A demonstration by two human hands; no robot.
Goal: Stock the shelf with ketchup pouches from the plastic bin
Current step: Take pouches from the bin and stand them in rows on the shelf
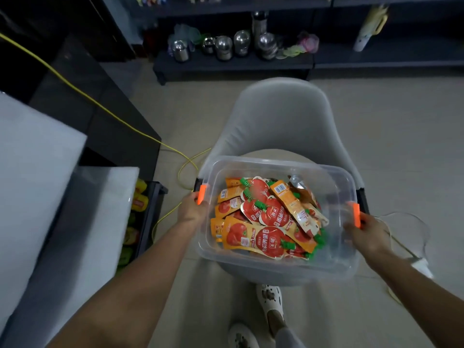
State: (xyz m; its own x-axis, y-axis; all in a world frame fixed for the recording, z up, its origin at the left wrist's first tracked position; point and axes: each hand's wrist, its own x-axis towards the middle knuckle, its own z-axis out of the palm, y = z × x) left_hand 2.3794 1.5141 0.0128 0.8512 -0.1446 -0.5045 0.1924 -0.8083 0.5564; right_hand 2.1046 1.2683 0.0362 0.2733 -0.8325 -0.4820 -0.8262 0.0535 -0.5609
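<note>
Two pale shoes (270, 302) stand on the tiled floor at the bottom edge. Above them, the left hand (192, 208) and right hand (364, 232) each grip an end of the clear plastic bin (336, 262), fingers curled tight on its handles beside the orange latches (201, 194). Ketchup pouches (263, 219) lie heaped inside the bin, which sits over a grey chair (283, 116). A yellow cable (100, 106) crosses the floor at left. Beyond, a dark shelf (233, 64) carries steel pots (223, 47).
</note>
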